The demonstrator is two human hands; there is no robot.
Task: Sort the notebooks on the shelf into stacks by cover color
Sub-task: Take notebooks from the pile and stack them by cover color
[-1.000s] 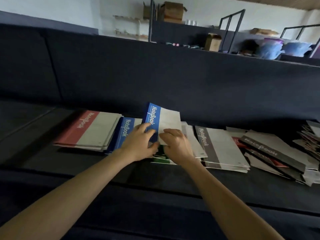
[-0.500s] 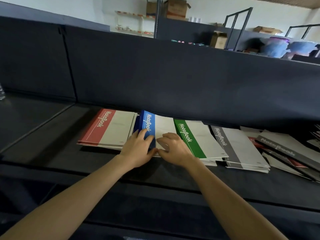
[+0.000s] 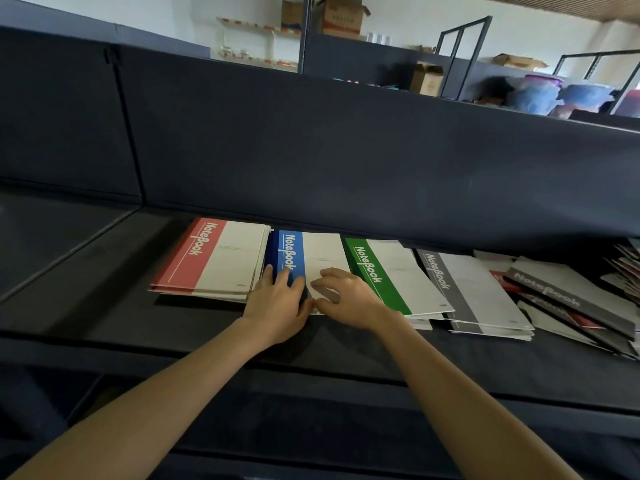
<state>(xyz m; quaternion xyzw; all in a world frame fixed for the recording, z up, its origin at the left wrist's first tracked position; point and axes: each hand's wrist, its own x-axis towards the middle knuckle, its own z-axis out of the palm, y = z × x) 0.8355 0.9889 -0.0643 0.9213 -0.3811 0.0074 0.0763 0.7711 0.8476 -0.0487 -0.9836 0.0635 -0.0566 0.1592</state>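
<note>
Shelf (image 3: 104, 278): dark and deep, under a dark padded panel; cartons on racks behind.
Red stack (image 3: 221, 261): leftmost, lying flat.
Blue stack (image 3: 304, 254): just beside the red one.
Left hand (image 3: 277, 306): fingers straight, flat on the top blue notebook's coloured band.
Right hand (image 3: 346, 296): bent fingertips on the same cover's white part; cannot tell whether the thumb grips its edge.
Green stack (image 3: 391, 275): next rightward.
Grey stack (image 3: 474, 292): just beyond.
Loose pile (image 3: 571, 299): far right, grey and red notebooks crisscrossed.
</note>
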